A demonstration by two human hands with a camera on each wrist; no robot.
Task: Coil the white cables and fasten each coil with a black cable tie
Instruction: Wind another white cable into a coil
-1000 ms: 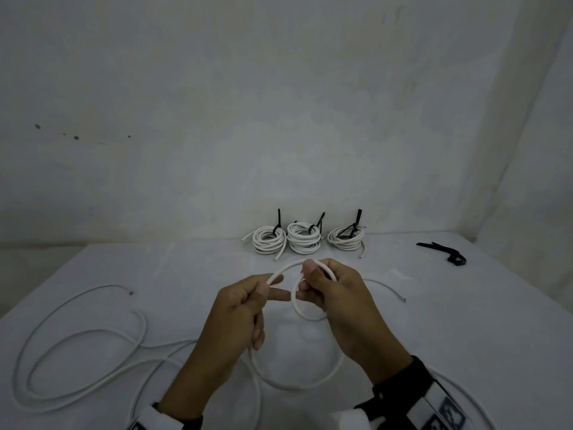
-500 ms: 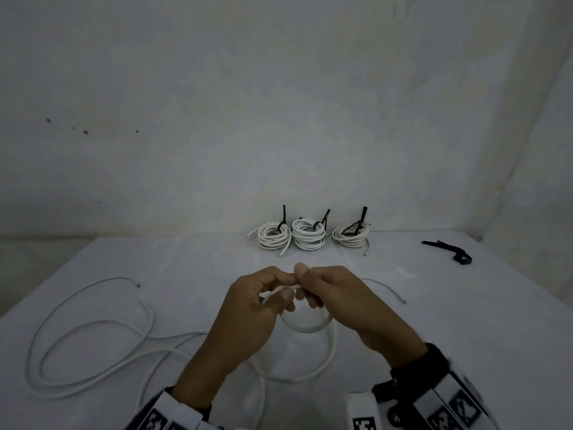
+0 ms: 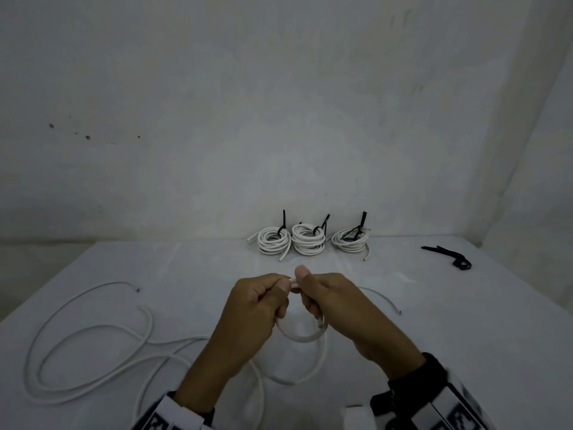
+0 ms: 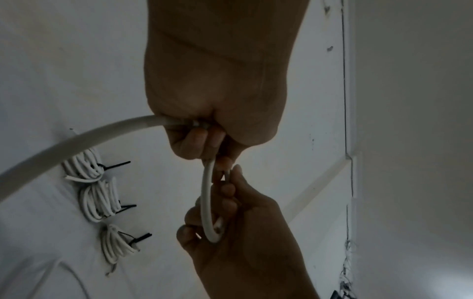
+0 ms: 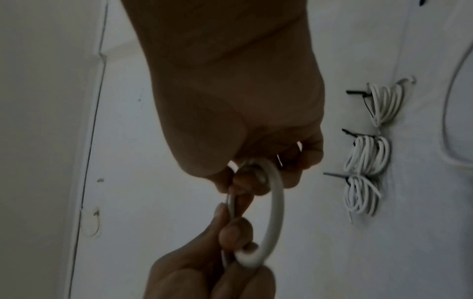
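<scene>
Left hand (image 3: 257, 305) and right hand (image 3: 328, 302) at frame centre pinching a small white cable loop (image 3: 302, 335), loose white cable (image 3: 93, 352) sprawling lower left on the table (image 3: 465, 321), three tied coils (image 3: 308, 238) upper centre, spare black cable ties (image 3: 449, 256) at right.

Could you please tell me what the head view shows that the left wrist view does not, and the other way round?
Only the head view shows the spare black cable ties lying at the table's right side, and the slack white cable looping across the table on the left. Only the left wrist view shows the underside of the left hand, with its fingers curled round the cable. Both show the left hand and right hand pinching one small loop between them, and the three tied coils by the wall.
</scene>
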